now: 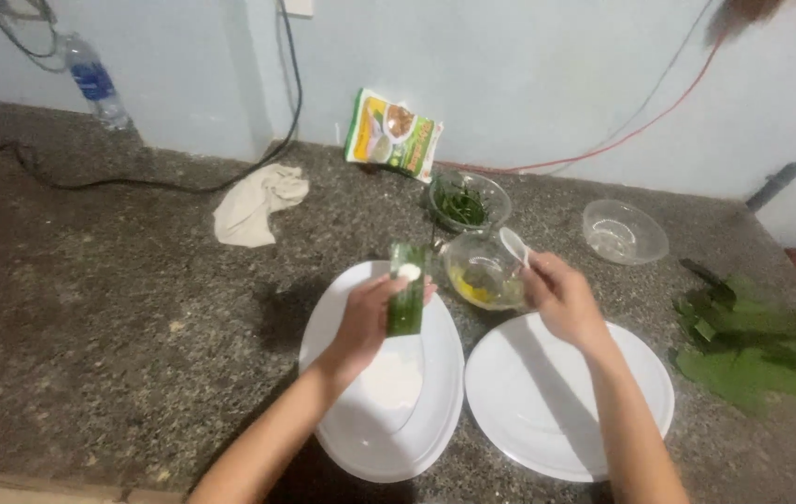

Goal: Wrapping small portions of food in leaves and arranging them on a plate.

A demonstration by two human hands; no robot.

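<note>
My left hand [367,317] grips a rolled green leaf strip [406,294] with a white dab at its top, held above a white oval plate [351,439]. My right hand [561,297] holds a white plastic spoon [514,246] at the rim of a tilted glass bowl [482,271] that has yellow liquid in it. A round white plate [547,411] lies under my right forearm.
Behind stand a glass bowl of green strips [469,201], an empty glass bowl [624,231] and a food packet [391,133] against the wall. Green leaves [753,341] lie at right. A crumpled cloth [258,203], a water bottle [94,82] and cables are at the back left.
</note>
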